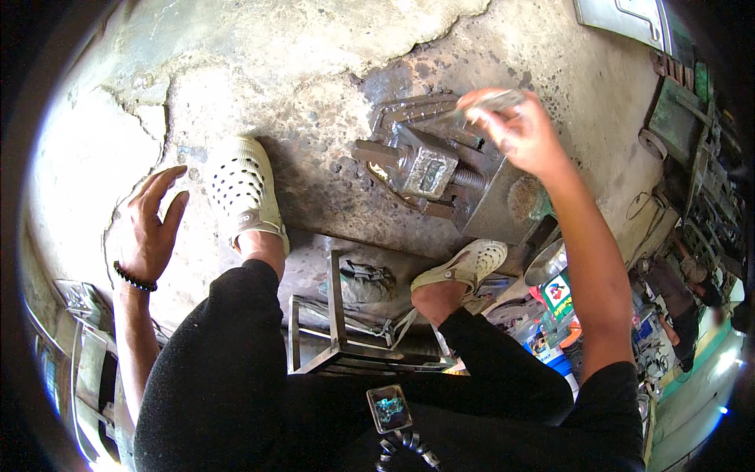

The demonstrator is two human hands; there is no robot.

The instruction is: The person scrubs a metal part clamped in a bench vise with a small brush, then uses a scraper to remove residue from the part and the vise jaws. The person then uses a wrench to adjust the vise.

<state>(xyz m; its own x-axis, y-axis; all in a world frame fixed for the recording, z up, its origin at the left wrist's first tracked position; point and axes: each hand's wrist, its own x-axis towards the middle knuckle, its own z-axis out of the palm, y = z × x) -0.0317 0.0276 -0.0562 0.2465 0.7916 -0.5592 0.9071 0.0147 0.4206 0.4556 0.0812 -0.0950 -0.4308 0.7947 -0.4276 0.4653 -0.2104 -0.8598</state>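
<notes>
While the left hand [149, 228] hung spread and empty over the cracked concrete floor [259, 55] at the left of the frame, a pale perforated clog [245, 189] stood just beside it. At centre lay a grimy metal vise [429, 165], above a metal-framed stool [338, 330]. Over its upper right the right hand [515, 130] pinched a small, blurred metal piece [491, 101], and a steel bowl [546, 263], contents hidden, sat lower right.

Cracked, stained concrete floor [259, 63], sunlit at left.

A metal workshop: cracked, stained concrete floor [314, 63], a steel vise [425, 169] and cluttered tool racks [700, 197].
</notes>
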